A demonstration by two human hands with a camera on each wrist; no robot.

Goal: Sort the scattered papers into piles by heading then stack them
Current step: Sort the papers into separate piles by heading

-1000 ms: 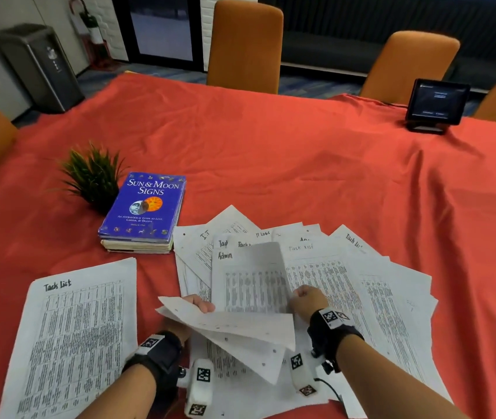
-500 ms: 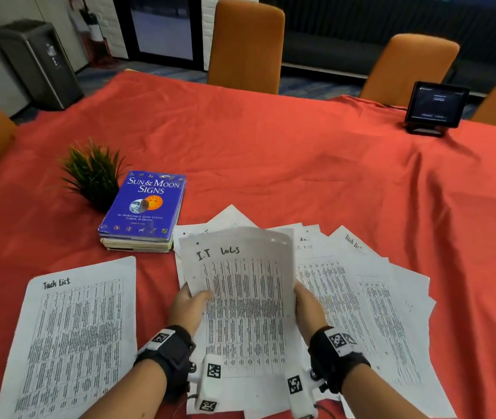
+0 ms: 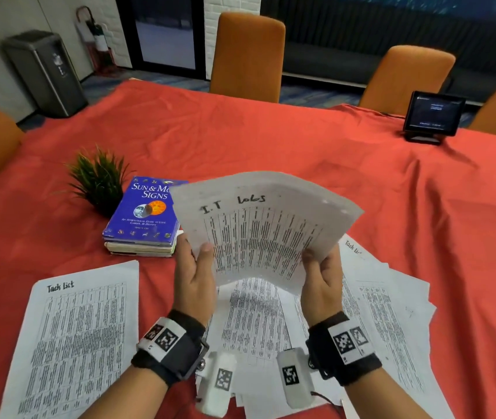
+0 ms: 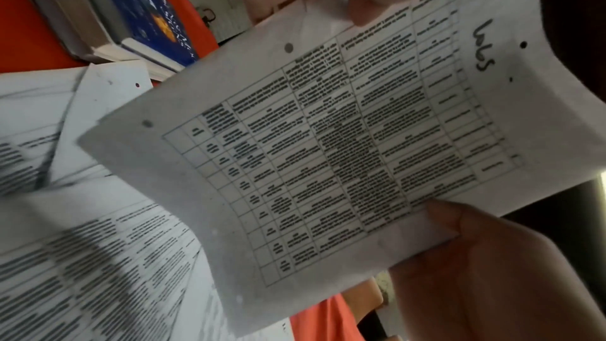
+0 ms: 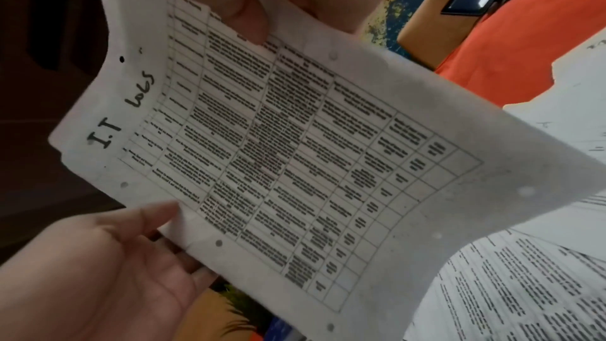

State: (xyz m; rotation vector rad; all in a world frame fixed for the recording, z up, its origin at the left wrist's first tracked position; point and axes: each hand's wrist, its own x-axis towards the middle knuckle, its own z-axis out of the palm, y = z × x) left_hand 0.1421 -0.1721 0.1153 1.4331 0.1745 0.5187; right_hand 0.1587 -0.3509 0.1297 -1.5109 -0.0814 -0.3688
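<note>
Both hands hold one printed sheet headed "I.T Logs" [image 3: 266, 228] up in the air above the scattered papers [image 3: 392, 316]; it bows upward in the middle. My left hand [image 3: 194, 267] pinches its left edge, thumb on the printed face. My right hand [image 3: 321, 269] pinches the right edge the same way. The left wrist view shows the sheet [image 4: 328, 152] close up, as does the right wrist view, where the heading is readable on the sheet [image 5: 279, 165]. A single "Task List" sheet [image 3: 74, 343] lies flat on its own at the left.
A blue book [image 3: 142, 213] and a small potted plant [image 3: 98, 179] sit left of the papers. A tablet on a stand [image 3: 432, 114] is at the far right. Orange chairs [image 3: 248, 55] line the far edge of the red tablecloth [image 3: 271, 146].
A second ago the left hand was lifting a drooping sheet while the right rested on the pile. Both hands then took the I.T Logs sheet and have raised it higher, away from the pile.
</note>
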